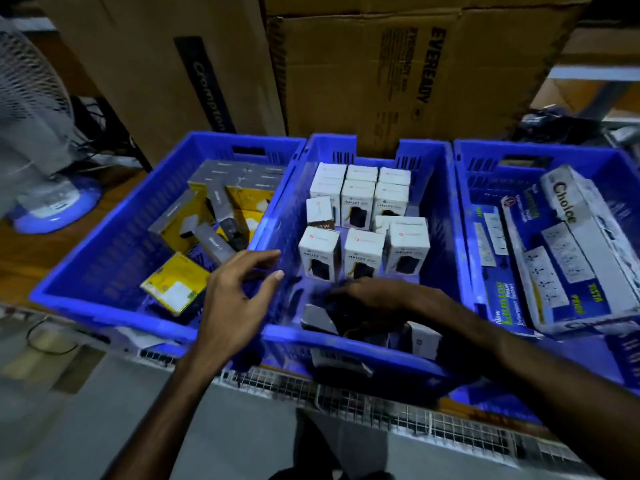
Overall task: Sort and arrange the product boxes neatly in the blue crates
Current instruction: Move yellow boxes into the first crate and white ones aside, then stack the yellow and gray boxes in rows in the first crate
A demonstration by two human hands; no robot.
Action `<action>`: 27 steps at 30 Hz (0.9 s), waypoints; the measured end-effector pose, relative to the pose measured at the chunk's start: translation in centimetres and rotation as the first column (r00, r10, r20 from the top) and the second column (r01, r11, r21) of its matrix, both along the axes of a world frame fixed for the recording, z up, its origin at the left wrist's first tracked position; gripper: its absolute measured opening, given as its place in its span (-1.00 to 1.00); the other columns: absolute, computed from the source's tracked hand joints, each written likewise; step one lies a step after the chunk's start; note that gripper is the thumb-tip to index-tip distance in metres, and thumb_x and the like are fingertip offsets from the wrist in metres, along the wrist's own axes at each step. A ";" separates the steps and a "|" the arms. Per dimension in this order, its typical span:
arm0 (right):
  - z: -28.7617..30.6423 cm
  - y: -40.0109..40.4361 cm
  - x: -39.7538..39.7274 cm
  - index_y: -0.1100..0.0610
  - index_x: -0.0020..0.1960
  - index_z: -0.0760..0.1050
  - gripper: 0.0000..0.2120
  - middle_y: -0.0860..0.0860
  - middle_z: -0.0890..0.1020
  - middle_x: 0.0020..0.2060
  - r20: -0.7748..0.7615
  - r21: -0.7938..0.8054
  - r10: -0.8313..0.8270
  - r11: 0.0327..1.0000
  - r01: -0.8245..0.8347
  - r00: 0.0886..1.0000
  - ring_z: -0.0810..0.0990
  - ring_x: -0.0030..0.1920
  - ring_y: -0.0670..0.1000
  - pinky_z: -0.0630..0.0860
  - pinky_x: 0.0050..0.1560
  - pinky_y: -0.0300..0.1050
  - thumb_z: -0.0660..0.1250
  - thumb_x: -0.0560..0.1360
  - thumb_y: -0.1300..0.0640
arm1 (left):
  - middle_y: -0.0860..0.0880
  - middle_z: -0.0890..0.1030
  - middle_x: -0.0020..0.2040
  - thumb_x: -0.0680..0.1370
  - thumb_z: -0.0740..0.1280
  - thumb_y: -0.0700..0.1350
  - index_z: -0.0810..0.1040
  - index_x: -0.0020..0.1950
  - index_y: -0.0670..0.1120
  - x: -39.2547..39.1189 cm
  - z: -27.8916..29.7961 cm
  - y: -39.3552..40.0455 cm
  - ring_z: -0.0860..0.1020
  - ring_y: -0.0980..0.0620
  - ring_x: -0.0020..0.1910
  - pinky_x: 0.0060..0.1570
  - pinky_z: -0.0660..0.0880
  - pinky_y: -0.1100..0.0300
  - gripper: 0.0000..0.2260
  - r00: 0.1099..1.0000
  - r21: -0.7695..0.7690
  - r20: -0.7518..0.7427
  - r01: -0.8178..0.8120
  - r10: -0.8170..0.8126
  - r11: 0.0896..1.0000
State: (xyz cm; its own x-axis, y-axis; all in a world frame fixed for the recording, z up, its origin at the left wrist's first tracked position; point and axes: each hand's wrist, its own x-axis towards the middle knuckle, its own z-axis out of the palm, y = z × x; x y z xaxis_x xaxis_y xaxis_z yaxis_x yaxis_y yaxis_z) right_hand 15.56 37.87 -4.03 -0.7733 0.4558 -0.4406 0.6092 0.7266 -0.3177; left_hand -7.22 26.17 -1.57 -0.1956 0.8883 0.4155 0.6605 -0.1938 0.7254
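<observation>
Three blue crates stand side by side. The middle crate (446,216) holds several upright white boxes (364,252) in rows, with dark and grey boxes (320,318) lying loose at its front. In the left crate (104,308) yellow-and-grey boxes (172,289) lie jumbled. My left hand (235,299) hovers over the wall between the left and middle crates, fingers loosely spread, holding nothing. My right hand (374,294) reaches down into the front of the middle crate onto the dark boxes. Its fingers are blurred and its grip is unclear.
The right crate (462,188) holds long white and blue extension-socket boxes (575,237). Tall cardboard cartons (398,71) stand right behind the crates. A white fan with a blue base (52,206) is at the far left. A wire-mesh shelf edge (381,407) runs below the crates.
</observation>
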 end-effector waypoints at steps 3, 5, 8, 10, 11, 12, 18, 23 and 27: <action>-0.2 0.3 -0.3 -0.18 0.24 0.52 -0.64 0.01 0.65 0.16 0.012 0.108 0.074 0.991 -0.075 0.997 0.65 0.15 0.16 0.57 -0.01 0.03 0.38 0.46 -0.16 | 0.02 0.70 0.07 0.57 0.48 -0.23 0.69 0.18 -0.11 0.1 -0.4 -1.4 0.67 0.13 0.08 0.11 0.64 0.11 -0.80 0.997 0.005 0.034 -0.065 0.065 0.998; -0.1 0.8 -0.2 -0.15 0.21 0.58 -0.62 0.02 0.67 0.11 0.041 0.262 0.053 0.963 -0.062 0.998 0.67 0.07 0.16 0.48 -0.16 -0.04 0.35 0.45 -0.25 | 0.01 0.70 0.07 0.57 0.48 -0.22 0.69 0.19 -0.12 0.0 -0.6 -2.3 0.68 0.09 0.08 0.11 0.63 0.11 -0.80 0.995 -0.001 0.050 -0.089 0.089 0.996; -0.4 1.8 -0.2 -0.06 0.25 0.57 -0.59 0.04 0.68 0.11 0.098 0.396 0.030 0.916 -0.067 0.995 0.69 0.05 0.16 0.56 -0.17 -0.01 0.36 0.49 -0.24 | -0.02 0.71 0.08 0.57 0.48 -0.22 0.69 0.19 -0.12 -0.2 -0.7 -3.4 0.69 0.06 0.09 0.13 0.62 0.09 -0.80 0.986 -0.026 0.126 -0.110 0.112 0.994; -0.3 2.0 -0.1 -0.02 0.26 0.53 -0.61 0.06 0.66 0.14 0.121 0.353 -0.002 0.935 -0.041 0.993 0.67 0.10 0.14 0.55 -0.08 0.02 0.36 0.52 -0.19 | -0.02 0.72 0.08 0.57 0.48 -0.23 0.69 0.19 -0.11 -0.5 -0.8 -3.8 0.69 0.05 0.09 0.14 0.61 0.10 -0.80 0.980 -0.043 0.168 -0.104 0.110 0.994; 0.0 2.0 0.1 -0.02 0.23 0.54 -0.63 0.07 0.64 0.13 0.101 0.318 -0.025 0.948 -0.008 0.995 0.65 0.12 0.14 0.51 -0.06 0.01 0.37 0.52 -0.19 | -0.02 0.72 0.07 0.57 0.48 -0.23 0.69 0.19 -0.10 -0.6 -0.8 -3.8 0.70 0.05 0.09 0.14 0.61 0.12 -0.79 0.977 -0.048 0.188 -0.097 0.104 0.994; 0.5 2.0 0.4 -0.02 0.16 0.55 -0.66 0.08 0.63 0.10 0.071 0.284 -0.063 0.958 0.040 0.995 0.63 0.13 0.15 0.45 -0.07 -0.02 0.37 0.51 -0.21 | -0.02 0.73 0.07 0.56 0.48 -0.23 0.69 0.19 -0.09 -0.9 -0.7 -3.7 0.70 0.05 0.08 0.13 0.61 0.15 -0.79 0.972 -0.050 0.214 -0.084 0.093 0.995; 5.6 0.2 4.4 0.14 -0.19 0.53 -0.61 0.01 0.59 -0.35 -0.468 -0.233 -0.568 0.819 0.525 0.677 0.58 -0.32 0.04 0.48 -0.26 0.04 0.51 0.43 -0.19 | 0.01 0.75 0.02 0.56 0.47 -0.25 0.69 0.18 -0.05 -2.7 -0.4 -2.4 0.70 0.08 0.08 0.08 0.62 0.20 -0.78 0.929 -0.063 0.371 0.041 -0.015 0.997; 7.5 -3.5 3.0 0.42 0.09 0.48 -0.42 0.18 0.46 -0.23 -0.595 -0.609 -0.784 0.585 0.536 0.178 0.43 -0.25 0.11 0.42 -0.34 -0.06 0.54 0.45 -0.08 | 0.00 0.75 -0.02 0.55 0.47 -0.28 0.68 0.14 0.04 -5.0 -0.2 -1.0 0.71 0.05 0.01 -0.04 0.62 0.26 -0.74 0.898 -0.039 0.423 0.153 -0.123 0.987; 8.0 -5.6 -1.1 0.31 -0.01 0.56 -0.53 0.19 0.53 -0.24 -0.616 -0.666 -0.788 0.516 0.538 -0.007 0.51 -0.30 0.09 0.49 -0.34 -0.12 0.53 0.44 -0.12 | 0.03 0.75 0.02 0.57 0.48 -0.21 0.69 0.18 0.08 -9.3 -0.8 -0.6 0.72 0.04 0.04 0.00 0.62 0.22 -0.75 0.884 -0.021 0.421 0.232 -0.202 0.972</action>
State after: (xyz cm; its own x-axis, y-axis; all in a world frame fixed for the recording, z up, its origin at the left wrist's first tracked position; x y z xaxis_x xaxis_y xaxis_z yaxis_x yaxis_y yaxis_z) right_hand 14.48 32.31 4.00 -0.1207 0.9926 -0.0131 0.1192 0.0014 -0.9929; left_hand -16.56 25.53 -2.34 -0.1348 0.9518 0.2757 0.2451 -0.2375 0.9399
